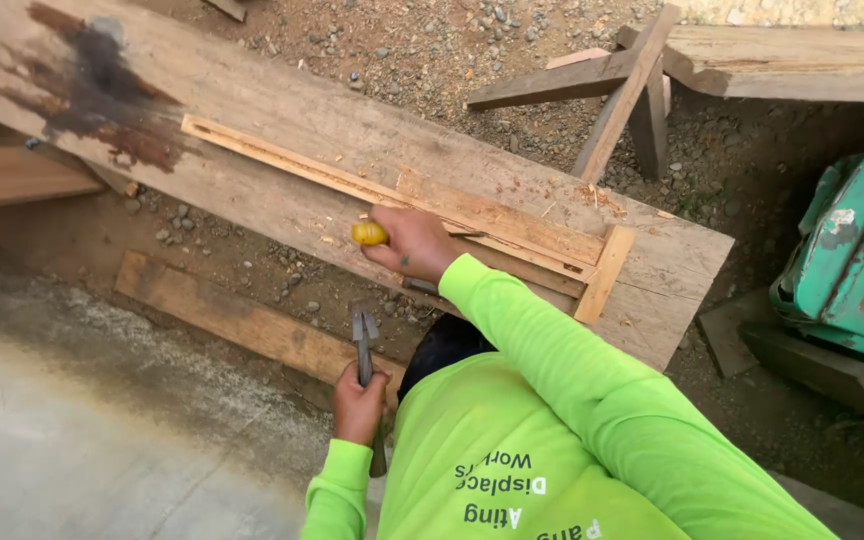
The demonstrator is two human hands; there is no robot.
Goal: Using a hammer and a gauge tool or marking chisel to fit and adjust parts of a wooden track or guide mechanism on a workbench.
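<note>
Nearest the camera is the bright lime-green long-sleeved shirt [512, 470] of the person at work, its sleeves running out to both hands. Low at the left, the left hand [359, 403] has its grip wrapped tight round the handle of a grey steel claw hammer [364, 335], whose head points up and away from the body, hanging over the dirt just short of the plank's near edge. Further out, the right hand [414, 243] rests on the broad weathered wooden plank [282, 120], its grip closed on a small yellow-handled tool [369, 234]; only the rounded yellow end shows past the fingers, so I cannot tell what kind of tool it is. It sits at the near edge of a long thin pale wooden strip [282, 160] lying lengthwise on the plank, which ends at a short wooden crosspiece [604, 272] on the right. Wood chips lie scattered around the strip. A dark stain [102, 80] marks the plank's far left end. Below the plank a shorter board [232, 320] lies on gravelly earth, with pale concrete [72, 440] at the lower left. Rough timber trestle legs [622, 90] stand beyond, and a worn green metal machine [852, 260] sits at the right.
</note>
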